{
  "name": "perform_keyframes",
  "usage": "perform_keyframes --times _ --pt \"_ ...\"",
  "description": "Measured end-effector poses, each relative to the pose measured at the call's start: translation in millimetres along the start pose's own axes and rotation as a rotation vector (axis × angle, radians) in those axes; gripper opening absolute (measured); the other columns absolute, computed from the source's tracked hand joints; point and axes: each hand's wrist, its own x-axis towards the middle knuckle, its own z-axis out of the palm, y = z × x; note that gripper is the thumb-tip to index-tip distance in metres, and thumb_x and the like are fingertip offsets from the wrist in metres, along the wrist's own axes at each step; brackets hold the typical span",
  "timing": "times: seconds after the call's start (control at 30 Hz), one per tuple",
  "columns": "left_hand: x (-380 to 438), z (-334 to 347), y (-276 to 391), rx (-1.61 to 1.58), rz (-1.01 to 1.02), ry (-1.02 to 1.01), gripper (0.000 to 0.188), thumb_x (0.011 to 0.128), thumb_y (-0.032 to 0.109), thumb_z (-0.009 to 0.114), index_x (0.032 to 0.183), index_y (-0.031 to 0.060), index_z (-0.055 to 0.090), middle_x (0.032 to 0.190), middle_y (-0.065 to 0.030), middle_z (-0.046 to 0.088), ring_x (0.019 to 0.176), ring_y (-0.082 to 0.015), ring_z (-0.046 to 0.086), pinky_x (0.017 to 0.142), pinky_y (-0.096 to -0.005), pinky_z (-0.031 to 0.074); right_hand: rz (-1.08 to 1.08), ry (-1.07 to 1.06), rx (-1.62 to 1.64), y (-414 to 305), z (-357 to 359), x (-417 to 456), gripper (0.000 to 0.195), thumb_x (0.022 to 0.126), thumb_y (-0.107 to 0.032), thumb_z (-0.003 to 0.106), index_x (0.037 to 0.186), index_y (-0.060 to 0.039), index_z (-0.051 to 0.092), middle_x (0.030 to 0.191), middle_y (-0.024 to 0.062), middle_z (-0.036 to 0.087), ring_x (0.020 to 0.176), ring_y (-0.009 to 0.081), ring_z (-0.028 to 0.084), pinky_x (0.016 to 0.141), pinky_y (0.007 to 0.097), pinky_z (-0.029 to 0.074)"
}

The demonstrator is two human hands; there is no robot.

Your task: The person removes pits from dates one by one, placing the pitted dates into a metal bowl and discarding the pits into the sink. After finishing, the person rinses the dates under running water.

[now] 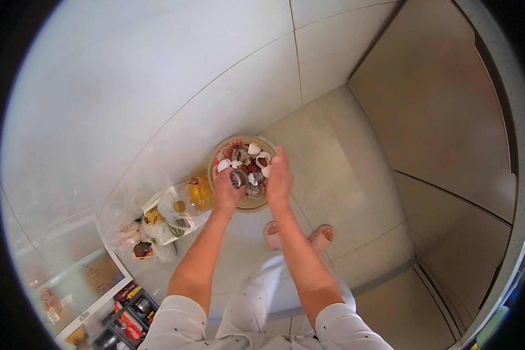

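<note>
A round beige waste bin (250, 208) stands on the floor before me, seen from above. Inside lie white eggshells (254, 149), dark red pieces (253, 167) and crumpled clear plastic (255, 191). My left hand (229, 192) reaches over the near left of the rim. Its fingers are around a small, dark, round object (238, 179), perhaps a cup, whose far side is hidden. My right hand (280, 181) lies along the bin's right rim with its fingers pointing away from me. Whether those fingers grip the rim cannot be seen.
Left of the bin stands a large bottle of yellow oil (200, 192), beside plastic bags of produce (157, 227). A white-framed glass-door cabinet (87, 284) and a dark divided organizer (133, 315) are at lower left. A tiled wall (227, 100) rises behind; cabinet panels (437, 109) stand right.
</note>
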Motion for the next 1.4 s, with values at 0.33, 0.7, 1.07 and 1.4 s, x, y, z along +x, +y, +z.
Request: perform_keyframes --times 0.33,0.7,1.07,1.4 --pt "17.5 40.7 -1.2 -0.097 0.112 -0.008 0.064 0.061 0.009 0.079 0.118 0.0039 0.051 0.113 -0.0201 0.056 0.11 -0.0372 0.053 0.095 -0.0427 0.042 0.127 0.533 0.096 127.3 -26.7 -30.3 0.049 0.089 -0.016 0.053 0.136 -0.002 0.046 0.12 0.0195 0.061 0.097 0.0281 0.064 0.087 0.0339 0.048" --pt "6.5 79.9 4.2 -0.172 0.094 0.015 0.051 0.062 -0.001 0.071 0.11 0.0065 0.057 0.113 -0.0187 0.054 0.105 -0.0381 0.055 0.093 -0.0397 0.046 0.249 0.042 0.183 157.7 -10.8 -28.6 0.052 0.083 -0.005 0.049 0.135 -0.0043 0.044 0.114 0.022 0.062 0.108 0.0335 0.06 0.09 0.0377 0.047" --pt "2.5 56.3 -21.0 -0.098 0.264 -0.238 0.053 0.064 0.002 0.07 0.115 0.0122 0.061 0.115 -0.0158 0.057 0.11 -0.0333 0.055 0.095 -0.0388 0.046 0.231 0.161 0.106 160.9 10.7 -27.7 0.058 0.083 -0.008 0.056 0.138 -0.0038 0.04 0.115 0.0217 0.062 0.102 0.0323 0.063 0.089 0.0367 0.048" --pt "17.4 27.6 -74.9 0.201 0.163 -0.368 0.068 0.06 0.015 0.08 0.123 0.0081 0.056 0.114 -0.0143 0.061 0.104 -0.0254 0.06 0.096 -0.0322 0.046 0.527 0.15 0.383 149.6 -59.7 -117.8 0.035 0.093 -0.015 0.054 0.127 -0.0084 0.054 0.106 0.0047 0.066 0.091 0.0133 0.061 0.074 0.027 0.047"
